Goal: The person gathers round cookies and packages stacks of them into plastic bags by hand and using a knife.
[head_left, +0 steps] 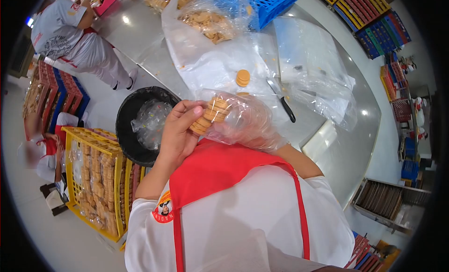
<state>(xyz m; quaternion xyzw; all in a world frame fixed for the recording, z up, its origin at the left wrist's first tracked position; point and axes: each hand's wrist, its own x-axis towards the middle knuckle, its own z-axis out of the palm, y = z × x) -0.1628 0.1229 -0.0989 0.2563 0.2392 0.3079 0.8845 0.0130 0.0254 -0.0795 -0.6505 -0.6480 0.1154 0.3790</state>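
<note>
My left hand [181,127] is closed at the near side of a clear plastic bag [255,120], its thumb pressed on round, golden cookies [210,115] stacked in rows. Through the crumpled plastic shows my right hand [229,127], fingers curled against the bag beside the cookies; the film blurs their exact grip. Just beyond the bag, a short stack of cookies [242,78] rests on a white plastic sheet [206,61]. To its right lies a knife with a black handle [287,109].
Flat clear bags [308,57] lie right of the knife. A large bag of cookies [210,24] and a blue crate [276,5] stand farther back. At left are a black bin [128,146], yellow crates [70,178] and a co-worker [70,33]; another person sits lower left.
</note>
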